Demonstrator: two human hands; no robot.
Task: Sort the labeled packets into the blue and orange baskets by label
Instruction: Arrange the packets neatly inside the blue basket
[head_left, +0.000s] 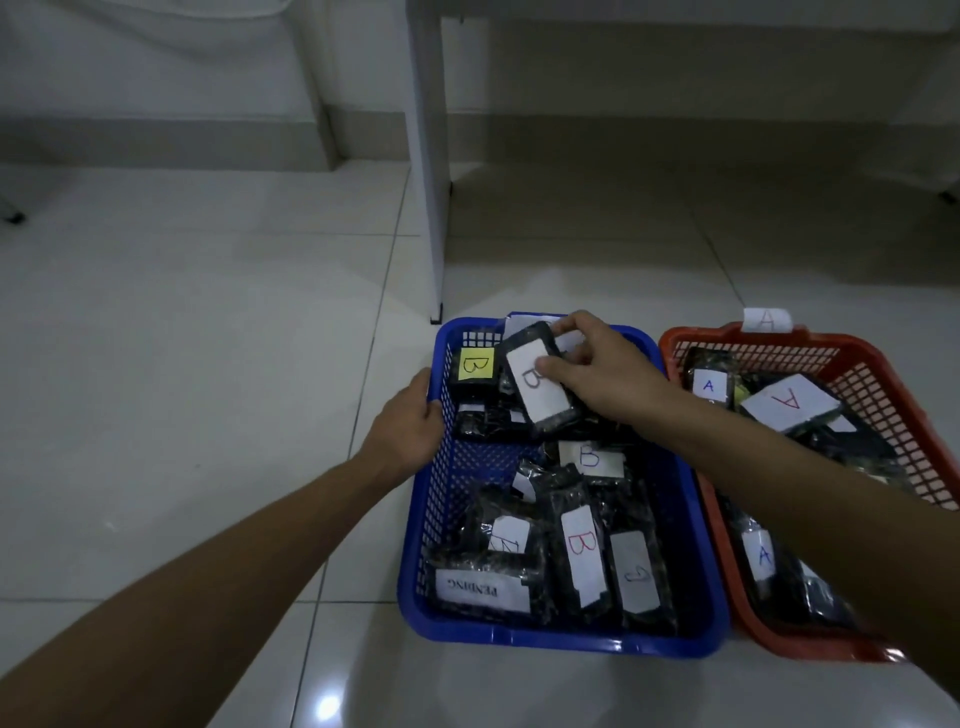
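A blue basket (556, 642) on the floor holds several black packets with white labels marked B, plus one marked PENDING (480, 590). My right hand (597, 364) pinches a black packet labelled B (535, 387) over the far end of the blue basket. My left hand (410, 421) grips the blue basket's left rim. To the right, touching it, stands an orange basket (883, 374) with several packets labelled A (789, 402); a white A tag (766, 319) sits on its far rim.
A white table leg (428, 171) stands on the tiled floor just beyond the blue basket. A wall base runs along the back. Bare tiles (182, 364) spread to the left of the baskets.
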